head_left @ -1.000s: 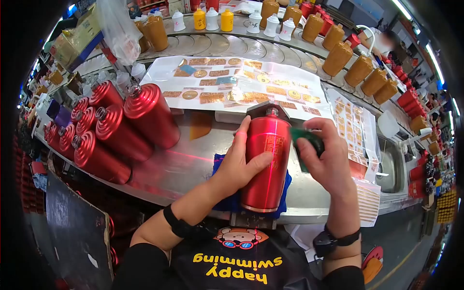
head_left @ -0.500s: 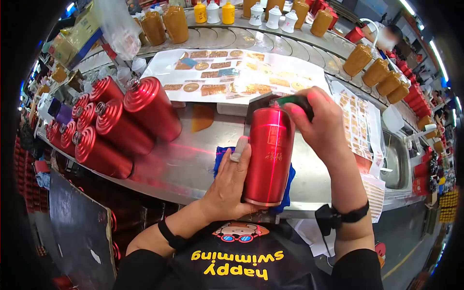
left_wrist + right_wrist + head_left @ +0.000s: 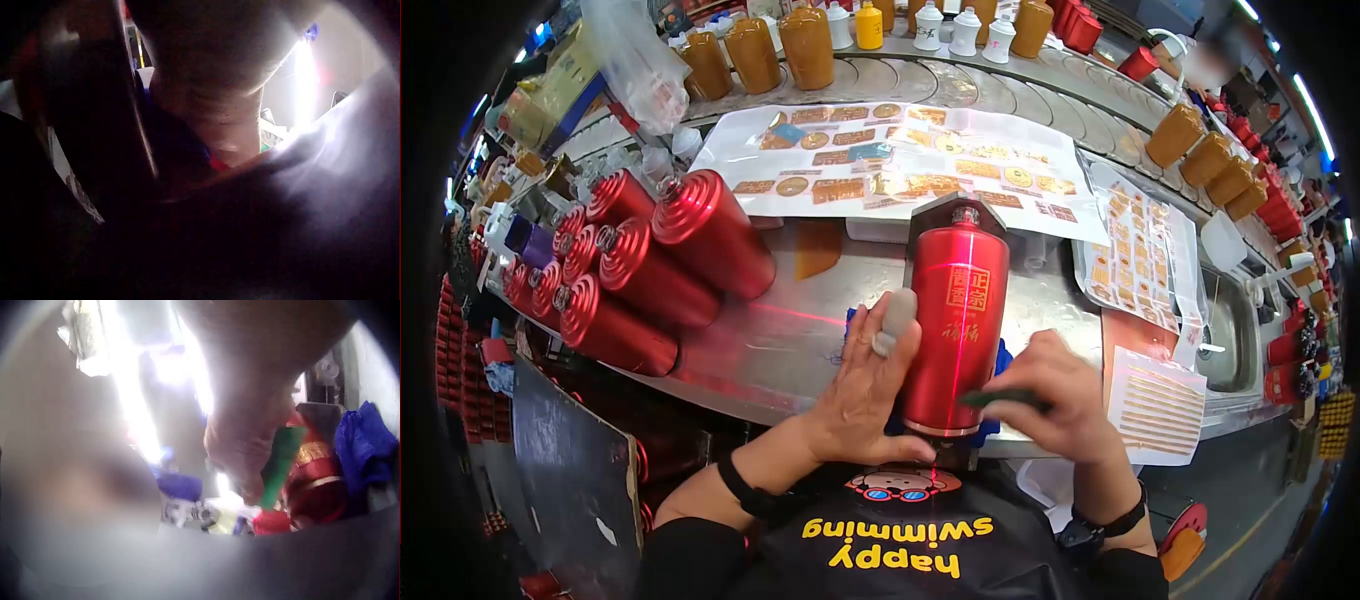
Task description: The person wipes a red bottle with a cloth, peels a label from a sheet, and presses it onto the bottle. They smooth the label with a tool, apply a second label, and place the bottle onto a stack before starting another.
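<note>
A red bottle (image 3: 956,300) with gold lettering lies with its neck away from the person, over a blue cloth (image 3: 1004,360). Along its left side rests the left hand (image 3: 862,400), fingers extended, with pale covers on some fingertips. The right hand (image 3: 1055,398) pinches a thin green scraper (image 3: 1006,398) at the bottle's lower right side. In the right wrist view the green scraper (image 3: 282,467) stands out from the fingers beside the red bottle (image 3: 317,464). The left wrist view is mostly dark, with part of the left hand (image 3: 212,81) showing.
Several red bottles (image 3: 662,268) stand at the left. Behind lies a sheet of gold stickers (image 3: 840,160), with another sheet (image 3: 1128,250) and a striped sheet (image 3: 1157,408) at the right. Farther back, a conveyor (image 3: 900,85) carries brown bottles (image 3: 806,50). A sink (image 3: 1232,340) is at the far right.
The right hand with the scraper has moved from beside the bottle, up near its neck, down to its lower right side. The bottle has turned, and the left hand's thumb has left its front.
</note>
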Available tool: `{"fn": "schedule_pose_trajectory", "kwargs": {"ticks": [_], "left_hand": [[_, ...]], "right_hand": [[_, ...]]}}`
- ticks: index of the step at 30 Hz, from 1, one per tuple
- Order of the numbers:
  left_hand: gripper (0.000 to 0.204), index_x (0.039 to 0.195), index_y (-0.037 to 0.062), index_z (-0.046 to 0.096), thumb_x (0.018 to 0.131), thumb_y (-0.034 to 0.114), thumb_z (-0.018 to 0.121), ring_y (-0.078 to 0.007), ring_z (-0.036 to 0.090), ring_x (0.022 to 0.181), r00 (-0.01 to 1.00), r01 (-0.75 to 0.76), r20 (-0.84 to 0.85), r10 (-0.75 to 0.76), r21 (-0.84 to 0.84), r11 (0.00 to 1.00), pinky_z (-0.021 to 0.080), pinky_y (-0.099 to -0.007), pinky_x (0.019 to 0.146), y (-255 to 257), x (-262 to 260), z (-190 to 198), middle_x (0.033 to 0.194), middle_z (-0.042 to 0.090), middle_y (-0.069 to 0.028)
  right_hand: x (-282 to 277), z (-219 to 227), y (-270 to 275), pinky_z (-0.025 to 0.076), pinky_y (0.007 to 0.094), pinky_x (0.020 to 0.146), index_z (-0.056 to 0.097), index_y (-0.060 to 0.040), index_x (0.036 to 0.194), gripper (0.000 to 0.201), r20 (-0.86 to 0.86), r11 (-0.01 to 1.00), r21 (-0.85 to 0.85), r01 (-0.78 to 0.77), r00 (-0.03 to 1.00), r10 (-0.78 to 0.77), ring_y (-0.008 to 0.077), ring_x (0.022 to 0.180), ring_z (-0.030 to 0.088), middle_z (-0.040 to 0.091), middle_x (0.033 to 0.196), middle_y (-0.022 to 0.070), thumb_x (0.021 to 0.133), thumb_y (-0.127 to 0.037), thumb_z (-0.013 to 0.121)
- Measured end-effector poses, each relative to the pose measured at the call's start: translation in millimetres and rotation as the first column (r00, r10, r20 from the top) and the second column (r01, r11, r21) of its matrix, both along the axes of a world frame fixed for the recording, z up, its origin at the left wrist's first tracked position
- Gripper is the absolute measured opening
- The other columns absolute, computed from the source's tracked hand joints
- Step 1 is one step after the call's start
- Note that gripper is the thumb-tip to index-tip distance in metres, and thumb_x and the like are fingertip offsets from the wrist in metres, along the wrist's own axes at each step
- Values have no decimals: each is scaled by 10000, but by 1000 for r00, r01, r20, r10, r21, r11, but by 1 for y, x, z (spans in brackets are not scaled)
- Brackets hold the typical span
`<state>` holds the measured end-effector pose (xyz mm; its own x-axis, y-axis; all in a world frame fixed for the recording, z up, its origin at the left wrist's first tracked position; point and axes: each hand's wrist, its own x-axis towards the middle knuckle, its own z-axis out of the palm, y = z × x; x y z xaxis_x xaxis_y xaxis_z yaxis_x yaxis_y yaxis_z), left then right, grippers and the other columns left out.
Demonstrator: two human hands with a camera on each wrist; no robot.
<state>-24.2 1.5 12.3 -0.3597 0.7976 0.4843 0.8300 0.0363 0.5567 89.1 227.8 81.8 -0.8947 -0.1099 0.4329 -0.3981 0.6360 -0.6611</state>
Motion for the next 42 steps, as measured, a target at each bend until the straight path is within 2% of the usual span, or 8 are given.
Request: {"fn": "schedule_pose_trajectory", "kwargs": {"ticks": [5, 15, 17, 21, 24, 27, 29, 42], "left_hand": [[841, 1409, 80, 487, 881, 730, 409, -323, 379, 1349, 953, 142, -264, -147, -38, 989, 105, -576, 1166, 30, -42, 36, 1336, 551, -109], [542, 1385, -27, 456, 1046, 395, 430, -219, 600, 1052, 863, -249, 488, 134, 177, 952, 467, -322, 927, 53, -64, 12, 1151, 626, -164], [509, 1360, -21, 488, 1047, 377, 439, -187, 594, 1032, 735, -175, 677, 43, 129, 976, 464, -325, 930, 57, -69, 5, 1153, 631, -129], [438, 1266, 64, 582, 1043, 411, 436, -180, 606, 1082, 27, -173, 986, -164, 167, 971, 491, -342, 937, 84, -74, 27, 1196, 637, -77], [395, 1315, 65, 536, 1028, 332, 497, -219, 624, 1107, -97, -70, 940, -327, 321, 944, 506, -399, 982, 98, -90, 31, 1213, 639, -118], [356, 1252, 67, 561, 963, 266, 623, -199, 660, 1011, -145, -30, 984, -100, 97, 995, 558, -364, 896, 108, -100, 38, 1143, 662, -96], [316, 1165, 54, 603, 919, 240, 674, -171, 687, 898, -35, 76, 984, -175, 177, 981, 576, -337, 822, 112, -113, 27, 1038, 691, -81], [303, 1070, 62, 659, 869, 273, 744, -135, 697, 826, 120, -1, 991, 52, -52, 999, 582, -309, 766, 103, -106, 42, 966, 716, -50]], "right_hand": [[-3, 18, 13, 419, 328, 573, 684, -50, 865, 145, 89, 954, -34, 297, 952, -293, 222, 637, 564, 577, 691, 70, 774, -109, 781], [-89, 56, -17, 480, 440, 634, 620, -40, 792, 160, -118, 827, 560, 55, 993, 13, 357, 729, 622, 621, 750, 137, 773, -157, 729], [-91, 45, -14, 500, 432, 672, 634, -38, 804, 153, 56, 877, 424, -229, 972, 226, 354, 742, 638, 632, 765, 151, 766, -151, 730], [-98, 34, 12, 418, 409, 663, 599, -118, 754, 144, -545, 765, 444, 468, 818, -184, 278, 667, 590, 587, 735, 69, 750, -192, 723], [-45, 17, -14, 396, 389, 707, 588, -150, 792, 181, -371, 902, 412, 126, 928, 40, 209, 719, 569, 546, 822, 20, 695, -168, 739], [-33, -1, -2, 452, 337, 622, 672, -99, 894, 210, -73, 994, 10, -112, 991, 113, 202, 677, 615, 585, 727, 46, 722, -126, 790], [-29, -7, 3, 451, 255, 562, 678, -17, 902, 127, 97, 882, -323, 345, 939, -331, 94, 642, 575, 614, 707, 36, 864, -122, 741], [10, -16, -7, 412, 288, 552, 674, -5, 889, 186, -251, 955, -50, 293, 921, -296, 176, 620, 547, 584, 716, 72, 790, -98, 801]]}}
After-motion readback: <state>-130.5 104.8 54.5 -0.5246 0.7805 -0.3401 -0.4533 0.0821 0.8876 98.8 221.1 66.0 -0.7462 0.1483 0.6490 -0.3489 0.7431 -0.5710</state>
